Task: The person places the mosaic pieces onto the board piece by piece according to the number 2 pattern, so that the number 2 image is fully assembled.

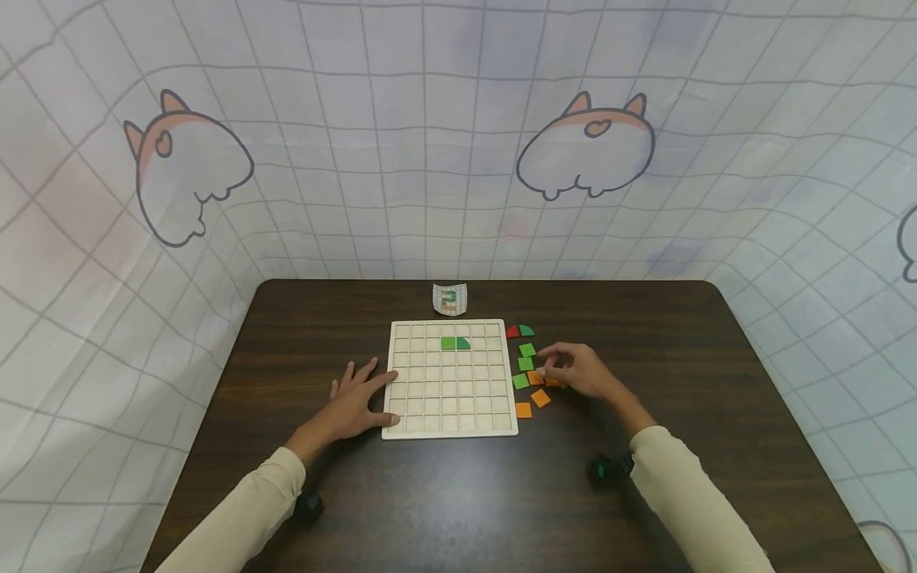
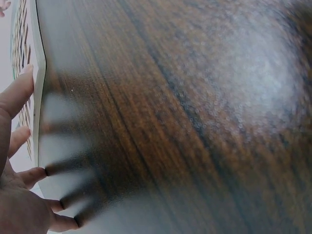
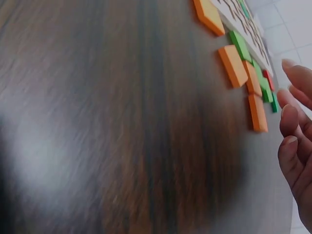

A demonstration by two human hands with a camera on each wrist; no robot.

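Observation:
A pale grid board lies on the table, holding a light green square and a dark green quarter-circle piece side by side near its top. My left hand spreads its fingers at the board's left edge, thumb and index finger resting on the rim. To the right of the board, my right hand hovers over the loose pieces with fingers loosely bent. Thumb and index finger are close to an orange square; another orange square lies below the hand. Between its fingers no piece shows.
More loose pieces line the board's right side: light green squares, orange squares, a red quarter-circle and a green one. A small printed paper lies behind the board. Grid-patterned cloth surrounds the dark table.

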